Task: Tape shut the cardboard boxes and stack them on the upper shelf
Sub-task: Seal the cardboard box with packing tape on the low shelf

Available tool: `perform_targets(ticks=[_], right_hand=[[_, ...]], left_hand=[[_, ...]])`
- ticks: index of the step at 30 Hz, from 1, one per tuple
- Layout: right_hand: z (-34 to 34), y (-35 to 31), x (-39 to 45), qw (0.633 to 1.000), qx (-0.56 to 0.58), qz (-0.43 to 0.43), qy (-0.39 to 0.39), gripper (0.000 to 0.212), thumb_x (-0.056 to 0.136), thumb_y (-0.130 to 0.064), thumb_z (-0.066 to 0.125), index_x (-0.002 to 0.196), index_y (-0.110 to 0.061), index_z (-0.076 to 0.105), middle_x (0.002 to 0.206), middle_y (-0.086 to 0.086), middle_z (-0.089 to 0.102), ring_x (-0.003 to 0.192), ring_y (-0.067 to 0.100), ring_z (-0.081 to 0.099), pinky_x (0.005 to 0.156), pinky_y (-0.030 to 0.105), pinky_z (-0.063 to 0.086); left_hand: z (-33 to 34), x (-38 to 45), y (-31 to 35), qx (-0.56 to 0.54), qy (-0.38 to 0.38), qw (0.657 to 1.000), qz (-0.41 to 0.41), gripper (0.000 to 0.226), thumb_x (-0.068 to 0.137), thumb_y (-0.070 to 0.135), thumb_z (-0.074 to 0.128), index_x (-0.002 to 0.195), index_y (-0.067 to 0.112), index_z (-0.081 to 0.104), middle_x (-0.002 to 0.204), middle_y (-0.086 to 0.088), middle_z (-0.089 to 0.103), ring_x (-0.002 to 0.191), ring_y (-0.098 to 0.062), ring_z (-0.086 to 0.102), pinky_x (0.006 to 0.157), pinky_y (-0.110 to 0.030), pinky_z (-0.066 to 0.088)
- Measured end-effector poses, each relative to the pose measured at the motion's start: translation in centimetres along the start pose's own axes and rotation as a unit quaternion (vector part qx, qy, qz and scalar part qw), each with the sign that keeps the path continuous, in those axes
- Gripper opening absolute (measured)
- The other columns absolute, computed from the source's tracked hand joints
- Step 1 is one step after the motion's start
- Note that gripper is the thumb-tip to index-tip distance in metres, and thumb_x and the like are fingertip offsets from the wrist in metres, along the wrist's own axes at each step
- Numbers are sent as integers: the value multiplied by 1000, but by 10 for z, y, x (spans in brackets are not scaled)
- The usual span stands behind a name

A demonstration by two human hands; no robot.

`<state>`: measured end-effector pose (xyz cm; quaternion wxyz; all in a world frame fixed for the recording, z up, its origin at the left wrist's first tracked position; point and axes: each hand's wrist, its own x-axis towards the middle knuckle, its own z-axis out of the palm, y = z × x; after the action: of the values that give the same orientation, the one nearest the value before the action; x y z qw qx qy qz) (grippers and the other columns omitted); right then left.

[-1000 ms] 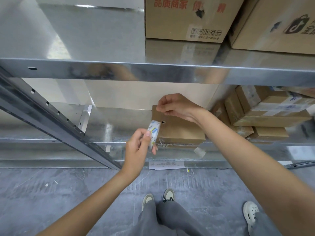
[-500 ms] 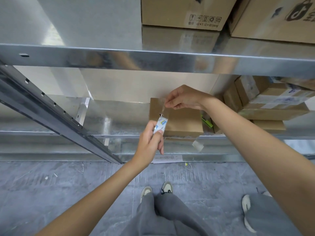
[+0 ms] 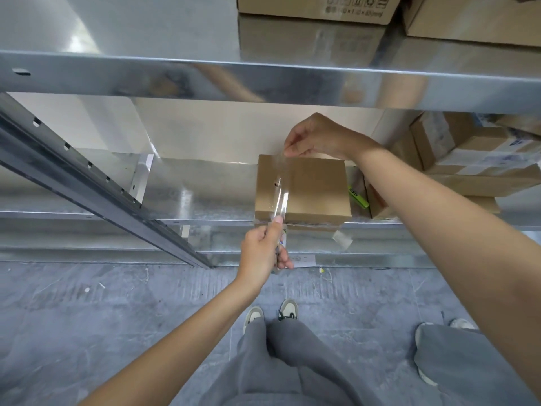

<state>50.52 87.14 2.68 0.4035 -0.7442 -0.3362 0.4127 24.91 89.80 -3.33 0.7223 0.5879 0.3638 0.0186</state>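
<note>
Over the cardboard box (image 3: 303, 189), right hand (image 3: 317, 137) pinching clear tape (image 3: 281, 189) (stretched taut), left hand (image 3: 265, 247) gripping the roll.

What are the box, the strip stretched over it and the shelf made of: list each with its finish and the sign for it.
Box: brown corrugated cardboard by the look, matte, with folded edges.
Strip: clear plastic tape, glossy; the box shows through it and it glints. The right hand pinches its far end and the left hand holds the roll end.
Shelf: sheet metal, probably galvanised steel, shiny and mirror-like.
</note>
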Motion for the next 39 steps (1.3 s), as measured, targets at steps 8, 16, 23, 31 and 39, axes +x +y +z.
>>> perform_targets(ticks=[8,16,23,31,39], right_hand=[[-5,7,17,997,-49,1,67,10,80,-4,75,90,-3,73,87,12,71,78,14,64,74,25,54],[1,24,34,997,-41,11,70,9,79,-5,76,88,-6,73,91,11,72,86,15,68,84,25,56],[-7,33,44,992,-29,10,122,14,78,-7,77,91,-1,73,88,5,69,86,15,65,84,26,52],[0,39,56,989,23,42,140,13,79,0,75,91,0,71,82,4,67,79,12,66,71,17,52],[2,44,60,988,-3,61,143,13,77,-3,78,88,-2,71,86,12,69,70,15,65,58,16,49]], left_hand=[[2,6,-21,86,-47,991,91,22,101,19,40,83,16,52,57,-1,64,73,-15,69,80,-23,48],[5,0,-10,47,20,991,120,38,100,38,40,67,25,52,39,-2,47,39,-20,47,59,-34,48],[0,9,16,66,24,997,13,40,103,31,43,72,11,57,39,0,49,35,-14,49,48,-23,44],[-7,25,38,102,28,993,-43,38,102,30,43,78,5,60,39,1,50,33,-14,51,42,-18,43],[-3,30,39,103,20,993,-59,39,103,28,42,78,4,60,41,0,50,35,-15,49,46,-21,45]])
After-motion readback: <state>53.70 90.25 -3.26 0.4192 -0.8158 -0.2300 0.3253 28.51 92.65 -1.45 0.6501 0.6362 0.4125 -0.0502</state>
